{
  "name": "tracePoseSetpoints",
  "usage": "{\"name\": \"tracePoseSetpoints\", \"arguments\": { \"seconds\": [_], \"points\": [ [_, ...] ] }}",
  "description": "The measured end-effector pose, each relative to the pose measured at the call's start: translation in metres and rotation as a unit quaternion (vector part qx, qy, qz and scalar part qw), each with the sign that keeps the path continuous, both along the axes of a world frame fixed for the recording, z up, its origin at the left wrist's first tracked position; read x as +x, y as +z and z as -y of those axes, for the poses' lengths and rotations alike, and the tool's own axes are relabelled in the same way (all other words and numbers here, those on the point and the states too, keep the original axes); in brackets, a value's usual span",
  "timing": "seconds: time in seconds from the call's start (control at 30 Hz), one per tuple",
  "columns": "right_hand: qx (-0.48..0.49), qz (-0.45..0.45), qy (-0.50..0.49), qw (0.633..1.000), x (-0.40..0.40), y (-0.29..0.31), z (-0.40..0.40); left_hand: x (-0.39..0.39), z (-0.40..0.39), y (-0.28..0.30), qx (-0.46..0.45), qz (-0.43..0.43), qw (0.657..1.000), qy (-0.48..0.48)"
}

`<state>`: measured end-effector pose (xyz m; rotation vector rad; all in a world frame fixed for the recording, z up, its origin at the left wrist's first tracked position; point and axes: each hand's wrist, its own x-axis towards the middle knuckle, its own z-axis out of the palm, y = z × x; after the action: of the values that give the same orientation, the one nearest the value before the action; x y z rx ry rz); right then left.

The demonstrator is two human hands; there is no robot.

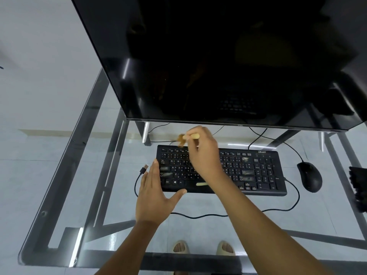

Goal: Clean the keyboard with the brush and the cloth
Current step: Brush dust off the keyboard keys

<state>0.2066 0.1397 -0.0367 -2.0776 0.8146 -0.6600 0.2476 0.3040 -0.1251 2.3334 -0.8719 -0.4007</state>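
Observation:
A black keyboard (248, 171) lies on the glass desk (59, 195) below the monitor. My right hand (202, 153) grips a small brush (183, 138) with a pale wooden handle; its brown bristles hover blurred over the keyboard's top-left key rows. My left hand (154, 193) rests flat, fingers straight, against the keyboard's left end, thumb along its front edge. A dark cloth (357, 189) lies at the desk's right edge, partly cut off by the frame.
A large dark monitor (218, 56) overhangs the back of the desk. A black mouse (309, 176) sits right of the keyboard. The keyboard's cable (198, 216) loops along the front, its USB plug (144, 169) loose at the left.

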Motion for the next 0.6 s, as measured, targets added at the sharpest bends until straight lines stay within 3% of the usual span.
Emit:
{"name": "tracePoseSetpoints", "arguments": {
  "seconds": [0.07,0.13,0.2,0.27,0.4,0.5,0.53,0.6],
  "points": [
    [0.056,0.020,-0.015,0.998,-0.004,0.004,0.005,0.000,0.000,0.000,-0.001,0.005,1.000,0.000],
    [0.100,-0.038,0.041,0.993,-0.008,0.004,0.004,0.001,-0.001,-0.001,0.001,0.005,1.000,-0.001],
    [0.055,-0.054,0.032,0.997,-0.015,-0.001,0.008,0.001,-0.002,-0.001,-0.001,0.001,1.000,-0.003],
    [0.020,-0.007,-0.025,0.999,-0.023,-0.001,0.016,0.001,-0.001,0.000,-0.003,-0.004,1.000,-0.003],
    [0.100,-0.047,0.008,0.994,-0.042,-0.001,0.019,0.002,-0.002,-0.001,-0.001,-0.002,1.000,-0.004],
    [0.019,0.003,-0.099,0.995,-0.054,-0.007,0.027,0.002,0.000,0.001,-0.001,-0.006,1.000,-0.003],
    [0.036,0.028,-0.118,0.992,-0.056,-0.005,0.026,0.001,0.000,0.001,-0.002,-0.004,1.000,-0.003],
    [0.134,0.016,-0.056,0.989,-0.057,0.001,0.011,0.001,-0.001,0.000,-0.003,0.003,1.000,-0.004]
  ]
}}
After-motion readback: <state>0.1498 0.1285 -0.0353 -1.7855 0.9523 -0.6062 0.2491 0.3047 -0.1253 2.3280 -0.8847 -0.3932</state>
